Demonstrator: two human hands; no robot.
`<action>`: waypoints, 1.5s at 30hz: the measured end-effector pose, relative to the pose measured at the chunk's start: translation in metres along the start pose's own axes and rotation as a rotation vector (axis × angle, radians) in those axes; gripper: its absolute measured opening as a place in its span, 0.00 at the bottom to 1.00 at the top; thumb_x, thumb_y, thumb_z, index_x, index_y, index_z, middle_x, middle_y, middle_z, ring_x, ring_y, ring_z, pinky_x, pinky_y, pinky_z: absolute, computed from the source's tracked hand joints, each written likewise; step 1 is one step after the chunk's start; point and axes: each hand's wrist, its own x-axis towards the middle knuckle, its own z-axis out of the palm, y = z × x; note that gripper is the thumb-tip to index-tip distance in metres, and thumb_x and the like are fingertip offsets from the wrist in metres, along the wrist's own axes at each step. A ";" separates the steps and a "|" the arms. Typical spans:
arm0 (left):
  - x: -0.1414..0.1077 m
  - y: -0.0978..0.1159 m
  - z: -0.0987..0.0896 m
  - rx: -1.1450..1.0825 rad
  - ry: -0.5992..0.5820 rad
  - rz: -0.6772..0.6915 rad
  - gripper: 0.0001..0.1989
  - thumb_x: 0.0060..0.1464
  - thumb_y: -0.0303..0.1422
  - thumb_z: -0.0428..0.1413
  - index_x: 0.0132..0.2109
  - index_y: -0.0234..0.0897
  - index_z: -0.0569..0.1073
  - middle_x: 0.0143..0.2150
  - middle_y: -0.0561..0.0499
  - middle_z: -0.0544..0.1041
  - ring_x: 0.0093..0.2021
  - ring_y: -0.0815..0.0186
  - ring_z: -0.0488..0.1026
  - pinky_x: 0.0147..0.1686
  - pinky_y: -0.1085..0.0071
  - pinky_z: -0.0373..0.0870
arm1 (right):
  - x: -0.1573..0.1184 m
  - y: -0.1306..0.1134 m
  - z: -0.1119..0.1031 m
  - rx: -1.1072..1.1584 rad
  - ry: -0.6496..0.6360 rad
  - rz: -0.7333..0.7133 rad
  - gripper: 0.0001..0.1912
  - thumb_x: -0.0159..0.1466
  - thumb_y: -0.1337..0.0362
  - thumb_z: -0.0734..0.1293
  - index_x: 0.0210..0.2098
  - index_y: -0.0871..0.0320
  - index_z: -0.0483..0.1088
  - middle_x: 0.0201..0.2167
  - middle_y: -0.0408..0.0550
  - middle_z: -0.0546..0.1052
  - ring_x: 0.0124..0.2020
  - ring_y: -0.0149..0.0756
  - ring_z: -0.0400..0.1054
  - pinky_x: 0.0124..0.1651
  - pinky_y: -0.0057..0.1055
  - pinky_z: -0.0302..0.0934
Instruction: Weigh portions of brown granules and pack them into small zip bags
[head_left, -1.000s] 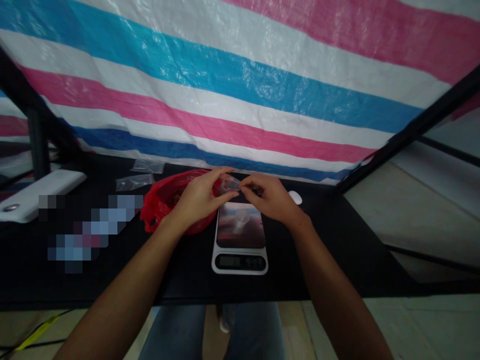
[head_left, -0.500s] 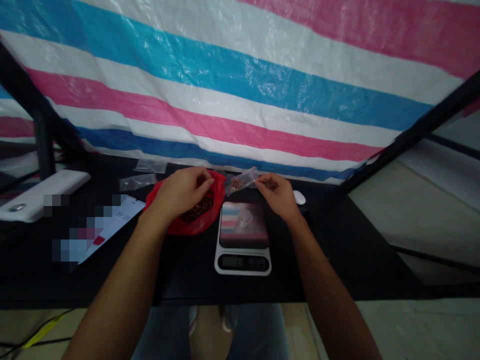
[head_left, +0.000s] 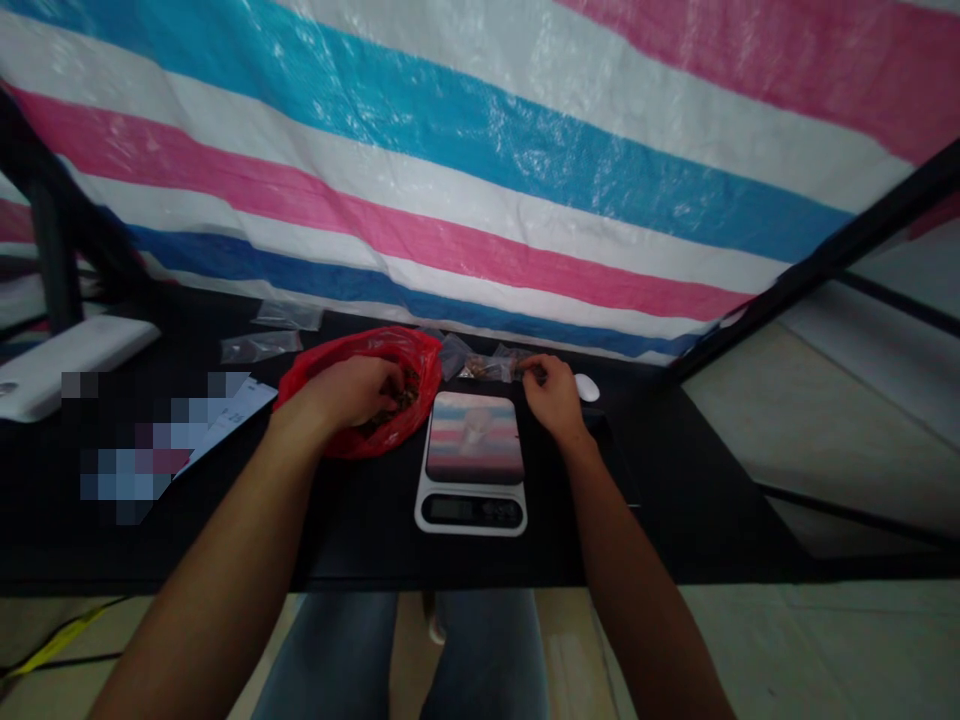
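My left hand reaches into an open red plastic bag. Its fingers curl down against small brown dried pieces; the fingertips are partly hidden, so what they pinch cannot be made out. At the back of the table, my right hand is closed on the right end of a small clear plastic bag, which lies flat with some brown pieces inside. Between my hands and nearer to me stands a white digital kitchen scale with a shiny plate; its reading is too dim to make out.
Two flat clear bags lie at the back left. A phone-like device, partly blurred out, and a white case are further left. A white oval object sits right of my right hand. A striped sheet hangs behind the black table.
My left hand has gone from above the red bag's contents down into them. My right hand and the small clear bag have come down onto the table. The view has shifted slightly.
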 end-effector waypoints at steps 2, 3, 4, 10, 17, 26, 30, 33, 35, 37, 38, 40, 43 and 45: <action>0.000 0.002 -0.004 0.028 -0.016 -0.013 0.11 0.55 0.29 0.61 0.45 0.42 0.83 0.46 0.47 0.86 0.43 0.58 0.82 0.42 0.69 0.73 | 0.000 0.000 0.002 0.021 -0.001 0.001 0.10 0.60 0.67 0.63 0.35 0.56 0.77 0.39 0.54 0.82 0.41 0.50 0.73 0.50 0.48 0.67; -0.001 0.002 -0.005 0.042 -0.021 -0.017 0.11 0.55 0.29 0.61 0.45 0.43 0.84 0.46 0.48 0.86 0.44 0.59 0.82 0.42 0.70 0.72 | -0.001 -0.001 0.003 0.030 -0.001 0.002 0.10 0.61 0.67 0.64 0.35 0.56 0.77 0.39 0.54 0.82 0.41 0.50 0.73 0.51 0.48 0.67; -0.001 0.003 -0.007 0.053 -0.020 -0.017 0.11 0.56 0.29 0.61 0.44 0.43 0.84 0.45 0.49 0.86 0.44 0.59 0.82 0.43 0.71 0.72 | -0.001 -0.002 0.004 0.040 -0.001 0.003 0.09 0.61 0.67 0.64 0.35 0.55 0.77 0.39 0.54 0.82 0.41 0.50 0.73 0.51 0.48 0.67; -0.004 0.001 -0.015 0.055 0.047 0.026 0.13 0.58 0.28 0.57 0.46 0.41 0.84 0.46 0.49 0.86 0.46 0.59 0.82 0.46 0.70 0.72 | -0.002 -0.009 0.004 0.111 0.002 -0.005 0.10 0.61 0.64 0.64 0.35 0.54 0.78 0.39 0.53 0.83 0.42 0.50 0.74 0.51 0.47 0.67; -0.005 0.001 -0.019 -0.120 0.054 0.110 0.12 0.57 0.33 0.58 0.45 0.40 0.83 0.47 0.50 0.86 0.46 0.59 0.82 0.47 0.71 0.73 | -0.001 -0.013 0.003 0.148 0.022 0.006 0.10 0.61 0.63 0.63 0.34 0.55 0.77 0.37 0.53 0.83 0.40 0.49 0.74 0.49 0.46 0.67; -0.017 0.046 -0.021 -0.382 0.138 0.384 0.11 0.61 0.36 0.58 0.47 0.38 0.82 0.45 0.50 0.85 0.47 0.61 0.81 0.49 0.70 0.75 | 0.000 -0.018 -0.001 0.181 0.030 0.024 0.09 0.61 0.64 0.63 0.34 0.55 0.77 0.38 0.53 0.83 0.42 0.48 0.75 0.50 0.45 0.68; -0.020 0.069 -0.012 -0.312 0.132 0.533 0.10 0.66 0.33 0.57 0.47 0.41 0.83 0.46 0.50 0.84 0.47 0.62 0.80 0.49 0.70 0.73 | 0.000 -0.016 0.000 0.169 0.026 0.026 0.09 0.62 0.64 0.63 0.35 0.54 0.77 0.37 0.51 0.82 0.41 0.47 0.75 0.50 0.44 0.68; -0.021 0.077 -0.007 -0.283 0.116 0.620 0.10 0.68 0.33 0.56 0.48 0.41 0.83 0.47 0.49 0.83 0.47 0.63 0.79 0.49 0.70 0.72 | 0.000 -0.016 0.001 0.162 0.022 0.025 0.09 0.62 0.65 0.64 0.36 0.54 0.76 0.38 0.51 0.82 0.41 0.46 0.74 0.50 0.44 0.68; -0.021 0.079 -0.004 -0.260 0.115 0.633 0.10 0.68 0.32 0.56 0.48 0.39 0.83 0.47 0.48 0.82 0.47 0.63 0.79 0.49 0.70 0.71 | 0.000 -0.016 0.001 0.161 0.016 0.017 0.09 0.62 0.65 0.64 0.36 0.54 0.77 0.38 0.51 0.82 0.42 0.46 0.74 0.50 0.44 0.68; -0.020 0.080 -0.001 -0.230 0.106 0.635 0.11 0.69 0.31 0.55 0.48 0.39 0.83 0.47 0.47 0.81 0.47 0.63 0.79 0.49 0.70 0.71 | 0.000 -0.017 0.000 0.164 0.018 0.011 0.09 0.62 0.65 0.64 0.35 0.54 0.76 0.38 0.51 0.82 0.42 0.46 0.75 0.51 0.44 0.68; -0.019 0.081 0.001 -0.216 0.099 0.639 0.11 0.69 0.31 0.54 0.48 0.38 0.83 0.47 0.46 0.81 0.46 0.63 0.79 0.49 0.69 0.71 | -0.001 -0.018 0.000 0.166 0.019 0.008 0.08 0.62 0.65 0.64 0.35 0.55 0.76 0.38 0.51 0.82 0.42 0.46 0.75 0.51 0.44 0.68; -0.019 0.081 0.003 -0.193 0.086 0.646 0.12 0.70 0.31 0.54 0.49 0.38 0.83 0.47 0.46 0.80 0.46 0.63 0.79 0.49 0.69 0.71 | -0.001 -0.018 -0.001 0.167 0.020 0.004 0.09 0.62 0.65 0.64 0.36 0.55 0.77 0.38 0.52 0.82 0.43 0.46 0.75 0.52 0.44 0.68; -0.017 0.081 0.005 -0.177 0.074 0.648 0.13 0.70 0.31 0.53 0.50 0.38 0.83 0.48 0.45 0.80 0.46 0.63 0.79 0.49 0.69 0.71 | 0.000 -0.019 -0.002 0.159 0.012 -0.005 0.09 0.63 0.65 0.64 0.36 0.56 0.77 0.39 0.52 0.82 0.42 0.47 0.74 0.51 0.45 0.68; -0.017 0.081 0.006 -0.180 0.068 0.648 0.13 0.70 0.32 0.53 0.50 0.38 0.83 0.48 0.45 0.80 0.47 0.62 0.79 0.49 0.69 0.71 | 0.000 -0.020 -0.003 0.156 0.008 -0.006 0.09 0.63 0.66 0.64 0.36 0.55 0.77 0.38 0.52 0.82 0.42 0.47 0.74 0.51 0.44 0.68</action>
